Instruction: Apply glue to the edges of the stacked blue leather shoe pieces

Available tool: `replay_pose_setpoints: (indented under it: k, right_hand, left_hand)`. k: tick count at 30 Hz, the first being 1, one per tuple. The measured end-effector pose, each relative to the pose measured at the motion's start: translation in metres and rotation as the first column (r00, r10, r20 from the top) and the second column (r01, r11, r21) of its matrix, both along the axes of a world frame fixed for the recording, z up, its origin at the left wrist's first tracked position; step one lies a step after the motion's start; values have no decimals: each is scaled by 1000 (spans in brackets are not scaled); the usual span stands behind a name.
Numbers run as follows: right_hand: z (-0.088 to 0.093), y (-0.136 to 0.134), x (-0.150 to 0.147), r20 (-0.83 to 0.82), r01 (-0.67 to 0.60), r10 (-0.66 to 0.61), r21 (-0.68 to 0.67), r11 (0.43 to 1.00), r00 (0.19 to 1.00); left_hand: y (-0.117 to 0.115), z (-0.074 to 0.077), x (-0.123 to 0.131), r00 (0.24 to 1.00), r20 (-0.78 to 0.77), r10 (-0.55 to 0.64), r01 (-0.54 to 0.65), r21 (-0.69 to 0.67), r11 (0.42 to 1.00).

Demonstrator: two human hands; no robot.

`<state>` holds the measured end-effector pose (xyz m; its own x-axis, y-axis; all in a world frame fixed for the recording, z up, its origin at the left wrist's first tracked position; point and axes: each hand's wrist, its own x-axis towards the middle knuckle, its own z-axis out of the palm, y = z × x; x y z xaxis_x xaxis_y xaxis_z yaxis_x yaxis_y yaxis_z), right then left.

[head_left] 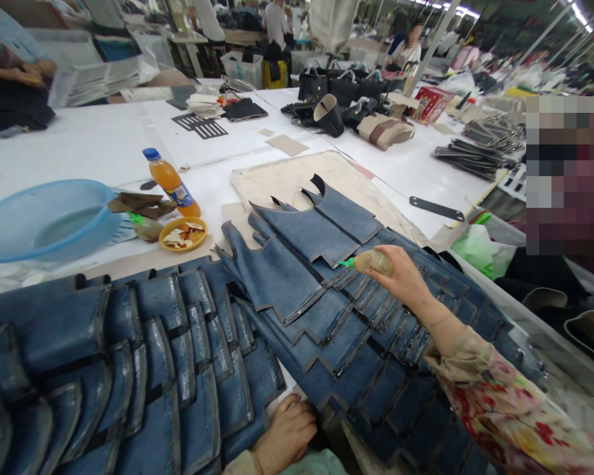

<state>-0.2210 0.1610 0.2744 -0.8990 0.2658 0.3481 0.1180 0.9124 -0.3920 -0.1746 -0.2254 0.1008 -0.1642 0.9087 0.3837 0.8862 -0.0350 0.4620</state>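
Note:
My right hand (400,274) is closed around a soft, yellowish squeeze bottle (375,262) with a green nozzle. The nozzle points left, at the edge of a blue leather-like panel (321,231) with dark borders. Under and around it, more blue panels (371,343) lie overlapped in rows, with shiny wet-looking strips along their edges. My left hand (290,429) rests low at the table's front edge, between two groups of panels. Its fingers are curled, and whatever is beneath them is hidden. Another overlapped group of blue panels (168,369) spreads to the left.
A blue basin (44,218), an orange drink bottle (173,185) and a yellow bowl of scraps (183,234) stand at left. Another green-tipped bottle (146,227) lies beside the bowl. Black bags (341,86) and dark strips (475,155) sit farther back. Other people work around.

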Motion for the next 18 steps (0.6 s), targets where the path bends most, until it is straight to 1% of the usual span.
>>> replay_pose_setpoints:
  k: [4, 9, 12, 14, 18]
  right_hand:
    - [-4, 9, 1, -39, 69, -68, 9, 998, 997]
    - [-8, -8, 3, -21, 5, -6, -37, 999, 1000]
    - [-11, -14, 5, -32, 9, -11, -53, 999, 999]
    - [-13, -10, 5, -51, 38, -41, -52, 998, 998]
    - [-17, 16, 3, -98, 124, -127, -36, 992, 987]
  left_hand:
    - [2, 5, 0, 1000, 7, 23, -24, 49, 999]
    - [3, 5, -1, 999, -18, 36, -34, 66, 997]
    - [3, 4, 0, 998, -45, 40, -37, 68, 997]
    - [3, 4, -1, 997, -64, 37, -34, 58, 998]
    - [4, 8, -2, 996, -77, 51, -45, 79, 996]
